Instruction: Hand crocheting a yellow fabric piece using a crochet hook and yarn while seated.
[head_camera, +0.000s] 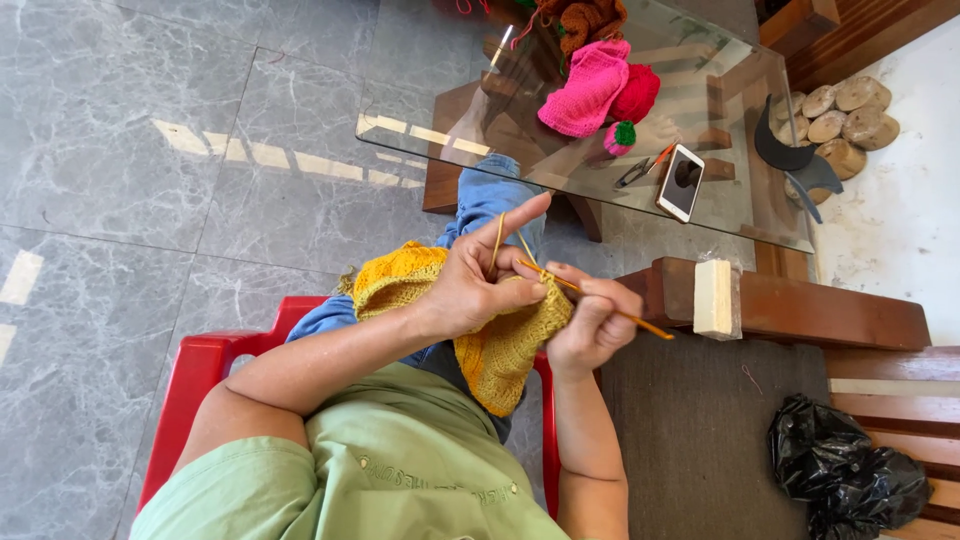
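We sit on a red plastic chair (200, 370) with a yellow knitted piece of yarn fabric (500, 345) draped over our lap. Our left hand (480, 280) grips the upper edge of that fabric, its fingers (525, 212) curled, the index finger raised with a strand of yellow yarn (497, 240) running over it. Our right hand (592, 320), just beside the left, has its fingers clenched around a thin orange crochet hook (640, 325), whose tip meets the fabric between the hands. Beyond our knee stands a glass-topped worktop (730, 100). On it lie a pink knitted piece (585, 90), a red ball of yarn (637, 95), a white smartphone (681, 182) and small scissors (636, 170). Brown knitted stuff (590, 18) lies at its far end.
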